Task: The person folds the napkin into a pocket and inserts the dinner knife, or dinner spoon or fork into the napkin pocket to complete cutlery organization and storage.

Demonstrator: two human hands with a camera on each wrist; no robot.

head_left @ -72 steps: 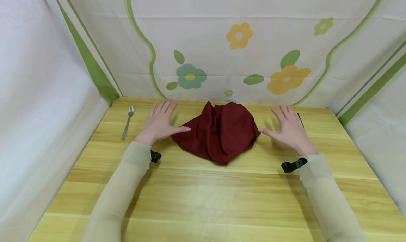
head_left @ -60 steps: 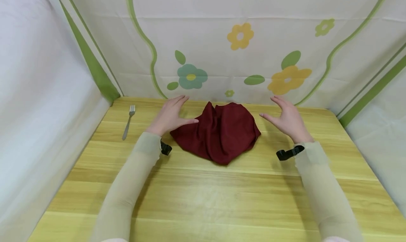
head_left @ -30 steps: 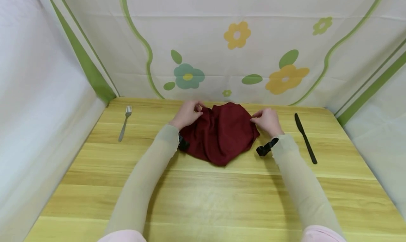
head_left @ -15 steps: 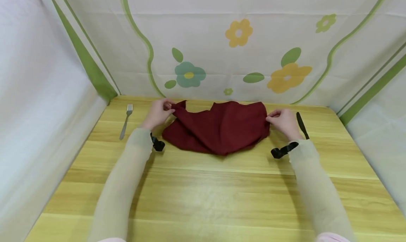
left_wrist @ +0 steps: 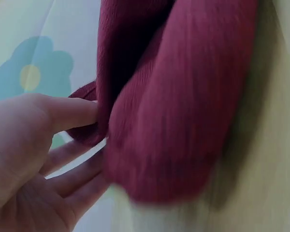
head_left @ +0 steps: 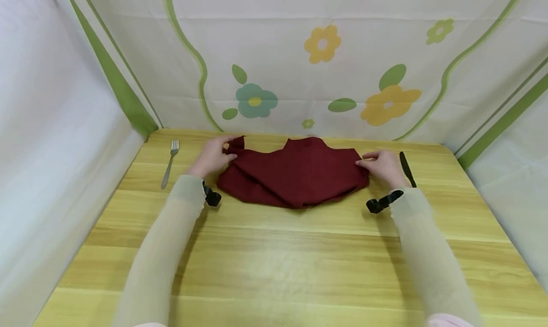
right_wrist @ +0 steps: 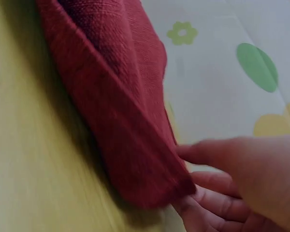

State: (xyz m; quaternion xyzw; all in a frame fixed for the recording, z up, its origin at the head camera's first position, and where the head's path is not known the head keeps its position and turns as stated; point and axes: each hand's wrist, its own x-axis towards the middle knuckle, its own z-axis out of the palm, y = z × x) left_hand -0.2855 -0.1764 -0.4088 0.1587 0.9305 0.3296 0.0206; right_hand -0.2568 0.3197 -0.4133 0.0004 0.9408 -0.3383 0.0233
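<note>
A dark red cloth napkin [head_left: 299, 172] lies spread and partly folded at the back of the wooden table. My left hand [head_left: 211, 156] pinches its left corner between thumb and fingers, and a small flap stands up there. In the left wrist view the thumb presses on the napkin [left_wrist: 183, 111], whose loose folds hang beside the fingers. At the opposite side my right hand [head_left: 384, 167] pinches the right edge. The right wrist view shows thumb and fingertips at the corner of the napkin [right_wrist: 130, 140], with a fold running along it.
A fork [head_left: 170, 165] lies left of my left hand. A black table knife [head_left: 407, 169] lies beyond my right hand, partly hidden by it. Behind the wooden table [head_left: 282, 265] hangs a white curtain [head_left: 274, 46] with printed flowers.
Both hands came in from the sides, took hold of the crumpled napkin and drew it apart sideways. It is now wider and flatter, its near edge farther back.
</note>
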